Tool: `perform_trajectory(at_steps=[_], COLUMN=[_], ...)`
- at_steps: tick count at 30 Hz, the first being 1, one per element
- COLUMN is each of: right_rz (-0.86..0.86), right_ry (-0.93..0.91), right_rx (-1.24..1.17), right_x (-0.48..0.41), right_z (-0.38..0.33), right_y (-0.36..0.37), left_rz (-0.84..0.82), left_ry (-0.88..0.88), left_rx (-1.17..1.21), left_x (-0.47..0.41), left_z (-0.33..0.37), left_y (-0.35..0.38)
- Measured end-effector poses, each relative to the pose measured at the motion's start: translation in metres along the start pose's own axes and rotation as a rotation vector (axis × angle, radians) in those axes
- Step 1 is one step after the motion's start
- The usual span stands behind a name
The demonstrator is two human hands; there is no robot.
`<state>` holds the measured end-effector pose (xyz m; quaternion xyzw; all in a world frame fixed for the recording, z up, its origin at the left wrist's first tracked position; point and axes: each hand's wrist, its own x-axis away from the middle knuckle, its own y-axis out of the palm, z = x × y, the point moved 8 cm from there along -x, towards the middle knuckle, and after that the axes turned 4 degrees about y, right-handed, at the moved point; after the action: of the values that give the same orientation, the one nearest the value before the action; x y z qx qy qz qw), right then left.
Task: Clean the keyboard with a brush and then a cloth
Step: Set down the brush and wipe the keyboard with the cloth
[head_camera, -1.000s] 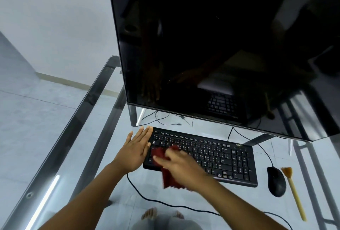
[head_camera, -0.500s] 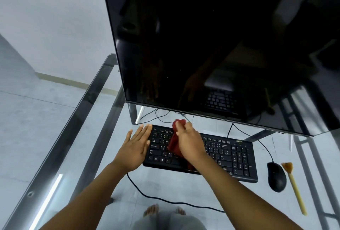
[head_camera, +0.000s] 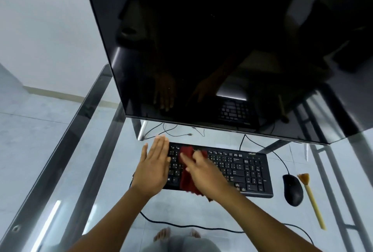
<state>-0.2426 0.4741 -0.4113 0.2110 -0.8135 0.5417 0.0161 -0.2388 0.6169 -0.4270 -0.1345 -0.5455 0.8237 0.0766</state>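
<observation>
1. Head view, limits: the monitor point(head_camera: 222, 50) is cut off at the top and right edges. Its dark screen gives only dim reflections of the hands and keys.
2. The keyboard point(head_camera: 242, 169) lies on the glass table point(head_camera: 66, 136), just in front of the monitor's lower edge. Its left end is hidden under both hands and the cloth point(head_camera: 186, 180); the right half shows plainly.
3. The right hand point(head_camera: 205, 175) is blurred, so the exact lie of each finger is hard to make out.
4. The person's bare feet show faintly through the glass, near the bottom edge.
5. Left hand point(head_camera: 153, 169): fingers straight and held together, thumb spread apart. It lies flat over the keyboard's left end and holds nothing.
6. Right hand: fingers bent over the dark red cloth, bunching it and pressing it onto the keys of the left half. One finger reaches forward along the cloth.
7. Cloth: on the keyboard's left half, under the right hand. One part shows beyond the fingers; the other hangs over the near edge of the keyboard.
8. Brush point(head_camera: 310, 199): lying on the glass well right of the keyboard, just beside the mouse point(head_camera: 292, 190), bristles at the far end, touched by neither hand.
</observation>
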Motion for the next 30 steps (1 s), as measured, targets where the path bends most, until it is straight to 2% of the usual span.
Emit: perform_trajectory(at_steps=[2, 3, 5, 6, 7, 10, 12, 13, 15, 16, 18, 20, 21, 23, 26, 28, 30], right_rz=[0.02, 0.093, 0.203, 0.24, 0.263, 0.16, 0.128, 0.167, 0.26, 0.262, 0.23, 0.168, 0.145, 0.145, 0.262, 0.262, 0.149], right_ry=[0.014, 0.108, 0.452, 0.529, 0.501, 0.174, 0.096, 0.166, 0.458, 0.548, 0.453, 0.188, 0.121, 0.204, 0.624, 0.568, 0.356], right_rx=[-0.009, 0.057, 0.167, 0.185, 0.181, 0.121, 0.18, 0.217, 0.213, 0.2, 0.185, 0.161, 0.114, 0.056, 0.184, 0.173, 0.126], right_x=[0.009, 0.006, 0.012, 0.016, 0.017, 0.02, 0.026, 0.027, 0.032, 0.034, 0.03, 0.034, 0.039, 0.044, 0.056, 0.053, 0.051], right_z=[0.018, 0.041, 0.095, 0.106, 0.1, 0.059, 0.07, 0.088, 0.138, 0.148, 0.126, 0.088, 0.085, 0.117, 0.194, 0.178, 0.135], right_y=[-0.014, -0.026, -0.05, -0.052, -0.048, -0.017, -0.022, -0.035, -0.06, -0.066, -0.056, -0.035, -0.034, -0.049, -0.076, -0.063, -0.034], left_rz=[-0.032, -0.056, -0.108, -0.136, -0.164, -0.194, -0.177, -0.17, -0.163, -0.162, -0.161, -0.157, -0.154, -0.163, -0.204, -0.237, -0.229], left_ry=[0.088, 0.12, 0.167, 0.179, 0.18, 0.156, 0.171, 0.181, 0.186, 0.179, 0.167, 0.188, 0.208, 0.228, 0.231, 0.216, 0.182], left_rx=[-0.032, -0.054, -0.104, -0.121, -0.133, -0.156, -0.171, -0.181, -0.207, -0.209, -0.195, -0.177, -0.168, -0.155, -0.178, -0.182, -0.173], left_x=[-0.011, -0.016, -0.023, -0.025, -0.025, -0.024, -0.024, -0.023, -0.023, -0.023, -0.026, -0.029, -0.031, -0.035, -0.037, -0.034, -0.032], left_z=[0.03, 0.043, 0.064, 0.072, 0.078, 0.083, 0.083, 0.083, 0.081, 0.082, 0.091, 0.107, 0.116, 0.129, 0.137, 0.139, 0.142], left_y=[0.009, 0.015, 0.029, 0.037, 0.044, 0.059, 0.059, 0.058, 0.057, 0.056, 0.055, 0.055, 0.054, 0.055, 0.062, 0.07, 0.077])
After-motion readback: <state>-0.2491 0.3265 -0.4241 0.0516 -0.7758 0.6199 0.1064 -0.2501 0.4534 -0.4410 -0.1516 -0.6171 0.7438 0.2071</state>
